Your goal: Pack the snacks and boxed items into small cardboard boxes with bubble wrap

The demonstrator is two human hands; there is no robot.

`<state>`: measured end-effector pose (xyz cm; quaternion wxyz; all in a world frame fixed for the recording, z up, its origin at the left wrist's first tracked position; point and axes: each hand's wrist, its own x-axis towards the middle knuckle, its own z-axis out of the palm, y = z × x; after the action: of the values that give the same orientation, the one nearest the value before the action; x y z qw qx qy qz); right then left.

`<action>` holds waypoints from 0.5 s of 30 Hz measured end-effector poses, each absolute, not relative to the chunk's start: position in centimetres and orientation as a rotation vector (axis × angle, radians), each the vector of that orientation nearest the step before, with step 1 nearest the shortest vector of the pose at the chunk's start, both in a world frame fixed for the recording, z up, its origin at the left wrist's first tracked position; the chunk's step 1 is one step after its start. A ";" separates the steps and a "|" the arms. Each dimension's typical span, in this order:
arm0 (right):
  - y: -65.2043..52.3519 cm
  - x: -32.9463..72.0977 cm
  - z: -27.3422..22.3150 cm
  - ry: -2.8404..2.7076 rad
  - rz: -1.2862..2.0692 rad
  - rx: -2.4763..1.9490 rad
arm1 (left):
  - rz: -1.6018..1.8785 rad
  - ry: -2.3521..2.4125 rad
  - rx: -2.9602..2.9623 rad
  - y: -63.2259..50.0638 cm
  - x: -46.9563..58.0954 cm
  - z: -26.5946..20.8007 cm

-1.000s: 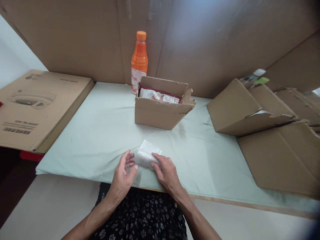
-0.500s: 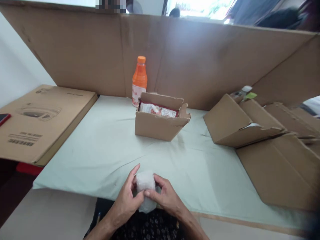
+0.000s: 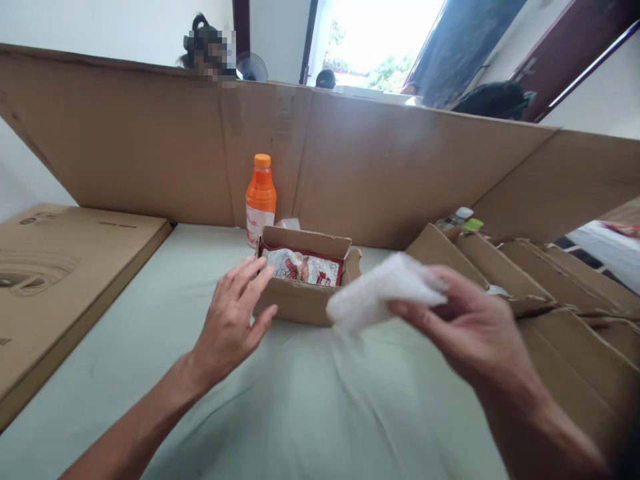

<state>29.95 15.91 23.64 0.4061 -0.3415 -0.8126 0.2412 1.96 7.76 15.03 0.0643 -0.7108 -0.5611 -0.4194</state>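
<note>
My right hand [image 3: 465,327] grips a white bubble-wrapped bundle [image 3: 385,291] between thumb and fingers; it is slightly blurred, and what lies inside the wrap cannot be seen. The bundle is held up over the table, to the right of a small open cardboard box [image 3: 295,303]. In that box lies a printed packet [image 3: 305,268] in red and white. My left hand [image 3: 235,307] has its fingers spread at the box's left front corner, holding nothing. Whether its fingertips touch the box I cannot tell.
An orange-capped bottle [image 3: 261,200] stands behind the box. A large flat carton [image 3: 75,267] lies at left. Several open cardboard boxes [image 3: 565,360] stand at right, with a clear bottle [image 3: 457,217] behind. A tall cardboard wall [image 3: 165,153] closes the back; a person [image 3: 207,50] is beyond it.
Both hands have moved forward from the table's front edge to the box. My left hand has let go of the bubble-wrapped bundle, which my right hand has carried up and right. The view has tilted up.
</note>
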 end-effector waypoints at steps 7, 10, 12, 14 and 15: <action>24.3 26.3 25.7 -2.515 0.218 -0.743 | -1.190 -1.531 -2.263 9.0 1.8 11.6; 25.6 22.9 24.6 -2.807 0.095 -0.763 | -1.245 -1.525 -2.280 8.2 1.9 10.8; 25.8 20.4 23.8 -3.001 -0.066 -0.797 | -1.280 -1.516 -2.290 8.2 1.9 11.0; 25.8 18.0 22.7 -3.189 -0.180 -0.784 | -1.297 -1.506 -2.308 8.5 1.9 11.4; 25.8 17.0 22.1 -3.273 -0.205 -0.754 | -1.300 -1.501 -2.318 8.7 1.9 11.6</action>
<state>16.98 25.80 22.15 -0.1116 -0.2227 -0.9666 -0.0605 1.87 8.70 11.56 0.0445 -0.7587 -0.4913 -0.4255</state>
